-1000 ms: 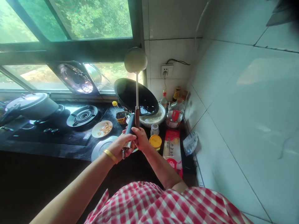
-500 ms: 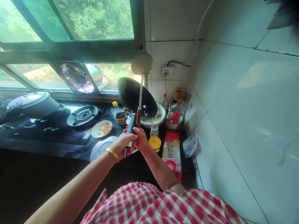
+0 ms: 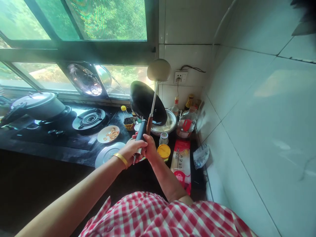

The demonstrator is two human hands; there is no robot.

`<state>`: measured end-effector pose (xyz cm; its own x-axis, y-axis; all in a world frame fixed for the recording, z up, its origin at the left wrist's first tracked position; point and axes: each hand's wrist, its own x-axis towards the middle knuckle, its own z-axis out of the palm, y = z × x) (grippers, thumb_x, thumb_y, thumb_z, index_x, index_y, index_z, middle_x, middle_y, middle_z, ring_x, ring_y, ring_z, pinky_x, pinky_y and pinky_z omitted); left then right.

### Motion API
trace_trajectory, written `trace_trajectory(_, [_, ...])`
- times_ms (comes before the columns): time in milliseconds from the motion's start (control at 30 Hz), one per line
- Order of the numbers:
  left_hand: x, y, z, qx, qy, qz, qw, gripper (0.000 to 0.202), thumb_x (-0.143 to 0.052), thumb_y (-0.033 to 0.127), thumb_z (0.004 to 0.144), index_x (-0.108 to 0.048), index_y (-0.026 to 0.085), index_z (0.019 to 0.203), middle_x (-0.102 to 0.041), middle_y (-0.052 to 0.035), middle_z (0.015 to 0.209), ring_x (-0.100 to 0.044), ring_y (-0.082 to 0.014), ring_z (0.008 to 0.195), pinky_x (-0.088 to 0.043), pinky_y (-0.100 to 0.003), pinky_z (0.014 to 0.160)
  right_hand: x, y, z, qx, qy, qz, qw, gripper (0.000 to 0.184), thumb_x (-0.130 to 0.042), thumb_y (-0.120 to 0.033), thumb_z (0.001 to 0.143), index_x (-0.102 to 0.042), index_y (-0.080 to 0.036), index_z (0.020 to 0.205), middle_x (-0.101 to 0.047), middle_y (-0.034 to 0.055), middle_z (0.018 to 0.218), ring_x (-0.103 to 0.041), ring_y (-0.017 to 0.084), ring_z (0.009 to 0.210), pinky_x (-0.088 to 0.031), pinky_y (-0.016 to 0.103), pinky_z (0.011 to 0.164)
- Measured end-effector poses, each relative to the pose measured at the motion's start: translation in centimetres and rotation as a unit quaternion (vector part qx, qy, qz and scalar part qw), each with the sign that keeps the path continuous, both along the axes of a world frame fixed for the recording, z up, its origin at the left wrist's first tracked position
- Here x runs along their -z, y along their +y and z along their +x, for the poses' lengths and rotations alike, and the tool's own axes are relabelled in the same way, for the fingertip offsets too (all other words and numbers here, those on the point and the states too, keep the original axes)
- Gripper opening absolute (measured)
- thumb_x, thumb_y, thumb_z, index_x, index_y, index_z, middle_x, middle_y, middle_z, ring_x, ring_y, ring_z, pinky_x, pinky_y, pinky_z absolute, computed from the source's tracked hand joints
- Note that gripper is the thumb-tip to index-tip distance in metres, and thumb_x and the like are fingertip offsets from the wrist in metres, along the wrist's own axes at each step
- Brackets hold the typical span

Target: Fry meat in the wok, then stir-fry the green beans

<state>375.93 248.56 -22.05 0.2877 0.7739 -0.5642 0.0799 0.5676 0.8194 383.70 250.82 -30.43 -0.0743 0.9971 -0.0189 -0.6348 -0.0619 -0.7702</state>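
My left hand [image 3: 133,150], with a gold bangle at its wrist, is closed around the dark handle of a black wok [image 3: 145,98]. The wok is tilted over a metal basin [image 3: 172,122] that holds pale liquid. My right hand [image 3: 151,147], pressed close beside the left, grips the brown wooden handle of a spatula [image 3: 159,70]. The spatula's broad metal head points up, above the wok. Part of the basin is hidden behind the wok and the spatula's handle.
On the left stand a lidded pot [image 3: 40,105] and a bare burner [image 3: 89,119]. Nearer are a plate with slices [image 3: 108,134], a larger plate [image 3: 105,156] and a sauce bottle [image 3: 127,119]. A yellow-lidded jar [image 3: 164,151], a red-and-white packet [image 3: 181,164] and an oil jug [image 3: 185,126] line the tiled wall.
The view has shifted slightly, so the scene sits a little further right. The spatula head has swung right and leans more; the wok stays tilted over the basin, both handles still held.
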Motion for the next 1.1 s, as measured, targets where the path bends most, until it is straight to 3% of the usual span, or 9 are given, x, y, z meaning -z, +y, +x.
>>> trace_trajectory(333, [-1.0, -0.3, 0.7, -0.009, 0.089, 0.011, 0.996, 0.015, -0.051, 0.023, 0.067, -0.045, 0.014, 0.056, -0.043, 0.0014, 0.038, -0.037, -0.0082, 0.026, -0.02, -0.016, 0.028, 0.0, -0.1, -0.1, 0.0, 0.055, 0.003, 0.998, 0.042, -0.054, -0.046, 0.065, -0.066, -0.012, 0.088, -0.068, 0.0058, 0.076, -0.025, 0.002, 0.033, -0.02, 0.019, 0.032])
trace_trajectory(533, [-0.4, 0.0, 0.6, -0.004, 0.093, 0.019, 0.995, 0.014, -0.049, 0.023, 0.068, -0.042, 0.016, 0.058, -0.042, 0.0019, 0.038, -0.035, -0.0085, 0.027, -0.02, -0.017, 0.027, 0.5, 0.1, -0.2, 0.003, 0.058, 0.004, 0.998, 0.039, -0.054, -0.044, 0.067, -0.066, -0.013, 0.087, -0.068, 0.0065, 0.076, -0.025, 0.003, 0.034, -0.019, 0.02, 0.033])
trace_trajectory(800, [0.3, 0.4, 0.6, 0.002, 0.096, 0.03, 0.995, 0.018, -0.048, 0.023, 0.069, -0.043, 0.016, 0.054, -0.041, 0.0013, 0.039, -0.036, -0.0092, 0.028, -0.021, -0.018, 0.028, 1.3, 0.4, -0.4, 0.009, 0.072, 0.034, 0.997, 0.035, -0.054, -0.046, 0.069, -0.068, -0.017, 0.084, -0.068, 0.0041, 0.074, -0.034, 0.007, 0.035, -0.03, 0.022, 0.035])
trace_trajectory(967, [0.4, 0.5, 0.5, 0.019, 0.099, 0.037, 0.994, 0.022, -0.047, 0.023, 0.069, -0.044, 0.015, 0.048, -0.042, 0.0001, 0.039, -0.037, -0.0091, 0.028, -0.022, -0.019, 0.029, 1.9, 0.7, -0.7, 0.022, 0.09, 0.04, 0.995, 0.038, -0.056, -0.048, 0.068, -0.067, -0.016, 0.085, -0.068, 0.004, 0.071, -0.057, 0.015, 0.055, -0.046, 0.026, 0.052])
trace_trajectory(1100, [0.6, 0.6, 0.4, 0.023, 0.1, 0.033, 0.994, 0.023, -0.048, 0.023, 0.068, -0.044, 0.015, 0.048, -0.042, 0.0, 0.04, -0.036, -0.009, 0.028, -0.021, -0.019, 0.029, 2.4, 1.0, -1.0, 0.022, 0.094, 0.043, 0.994, 0.037, -0.054, -0.047, 0.07, -0.066, -0.016, 0.087, -0.068, 0.0044, 0.072, -0.062, 0.018, 0.067, -0.049, 0.03, 0.064])
